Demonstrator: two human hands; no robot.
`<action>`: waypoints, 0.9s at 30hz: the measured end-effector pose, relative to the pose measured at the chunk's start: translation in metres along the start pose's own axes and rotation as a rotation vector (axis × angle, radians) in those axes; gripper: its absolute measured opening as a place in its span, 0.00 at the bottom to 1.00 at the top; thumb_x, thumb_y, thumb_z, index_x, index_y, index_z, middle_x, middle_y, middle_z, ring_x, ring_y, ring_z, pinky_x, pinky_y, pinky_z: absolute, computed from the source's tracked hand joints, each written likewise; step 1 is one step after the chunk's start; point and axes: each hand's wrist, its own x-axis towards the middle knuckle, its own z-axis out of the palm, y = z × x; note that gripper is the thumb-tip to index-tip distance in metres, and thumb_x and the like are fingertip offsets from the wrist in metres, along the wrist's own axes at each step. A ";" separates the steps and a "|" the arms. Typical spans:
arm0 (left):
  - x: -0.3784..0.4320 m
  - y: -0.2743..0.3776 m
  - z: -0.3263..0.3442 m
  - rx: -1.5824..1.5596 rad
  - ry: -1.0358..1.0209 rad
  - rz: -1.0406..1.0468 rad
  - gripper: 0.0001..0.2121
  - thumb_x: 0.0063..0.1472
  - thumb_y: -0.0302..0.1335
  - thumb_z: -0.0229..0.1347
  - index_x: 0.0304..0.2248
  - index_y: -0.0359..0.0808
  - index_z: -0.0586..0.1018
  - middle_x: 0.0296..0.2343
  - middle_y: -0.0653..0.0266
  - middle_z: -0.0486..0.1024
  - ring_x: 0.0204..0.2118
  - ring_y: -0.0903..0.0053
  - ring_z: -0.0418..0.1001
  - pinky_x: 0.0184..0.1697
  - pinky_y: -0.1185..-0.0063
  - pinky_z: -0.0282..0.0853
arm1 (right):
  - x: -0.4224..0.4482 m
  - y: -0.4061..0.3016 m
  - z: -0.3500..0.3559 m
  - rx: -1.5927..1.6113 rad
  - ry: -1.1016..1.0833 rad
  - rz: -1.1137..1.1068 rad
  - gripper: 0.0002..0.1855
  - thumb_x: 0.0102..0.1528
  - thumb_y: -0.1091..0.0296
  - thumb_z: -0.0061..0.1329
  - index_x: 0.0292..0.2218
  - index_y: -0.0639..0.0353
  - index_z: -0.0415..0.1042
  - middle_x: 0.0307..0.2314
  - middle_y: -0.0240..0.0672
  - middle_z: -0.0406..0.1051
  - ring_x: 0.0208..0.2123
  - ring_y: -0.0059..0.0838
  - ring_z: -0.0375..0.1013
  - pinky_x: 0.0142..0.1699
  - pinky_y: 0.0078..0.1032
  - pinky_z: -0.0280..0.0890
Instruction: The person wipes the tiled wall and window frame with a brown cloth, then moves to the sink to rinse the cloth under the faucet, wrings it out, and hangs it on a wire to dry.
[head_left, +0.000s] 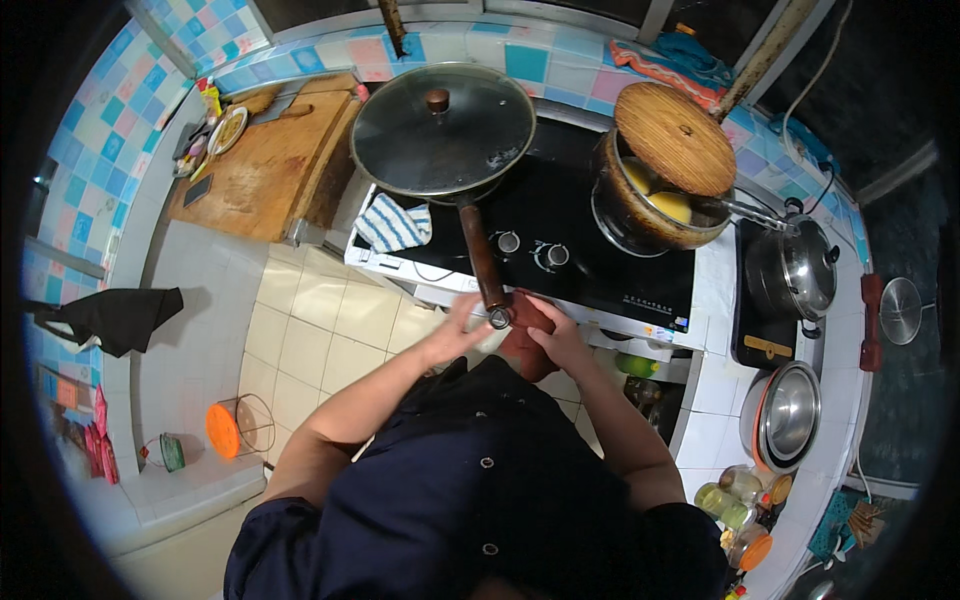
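A dark red cloth (527, 343) is in my right hand (555, 332), with the fingers folded over its upper part. My left hand (457, 330) is beside the end of the wooden pan handle (481, 255), thumb and fingers apart and slightly blurred. Whether its fingertips touch the handle or the cloth is hard to see. The handle belongs to a wide frying pan, covered by a glass lid (442, 142) with a wooden knob, on the black glass cooktop (555, 195). A blue-and-white striped cloth (393, 223) lies at the cooktop's left corner.
On the right burner stands a browned pot (637, 217) with yellow food, a ladle (739, 210) and a tilted wooden lid (675, 139). Farther right are a lidded steel pot (787, 262), nested bowls (787, 420) and several jars (724, 506). A wooden cutting board (259, 172) sits at left.
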 end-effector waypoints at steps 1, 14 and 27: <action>-0.003 0.008 0.009 -0.270 -0.111 -0.120 0.28 0.56 0.38 0.52 0.53 0.43 0.56 0.51 0.58 0.54 0.55 0.69 0.51 0.54 0.73 0.53 | 0.002 -0.007 0.010 0.005 -0.013 0.000 0.27 0.45 0.75 0.46 0.50 0.58 0.61 0.45 0.39 0.63 0.47 0.32 0.63 0.51 0.24 0.58; 0.034 0.040 -0.092 0.404 0.354 -0.046 0.31 0.50 0.35 0.53 0.53 0.45 0.54 0.46 0.51 0.59 0.39 0.54 0.68 0.40 0.68 0.67 | 0.005 0.018 0.035 -0.103 0.064 0.163 0.18 0.50 0.73 0.45 0.45 0.59 0.64 0.35 0.35 0.69 0.36 0.26 0.68 0.42 0.23 0.62; 0.042 0.061 -0.044 0.878 -0.171 -0.017 0.20 0.53 0.31 0.47 0.47 0.35 0.64 0.40 0.50 0.64 0.36 0.61 0.72 0.37 0.70 0.69 | -0.057 0.053 0.023 0.016 0.129 0.180 0.19 0.53 0.69 0.43 0.48 0.56 0.63 0.39 0.38 0.69 0.39 0.28 0.68 0.44 0.23 0.62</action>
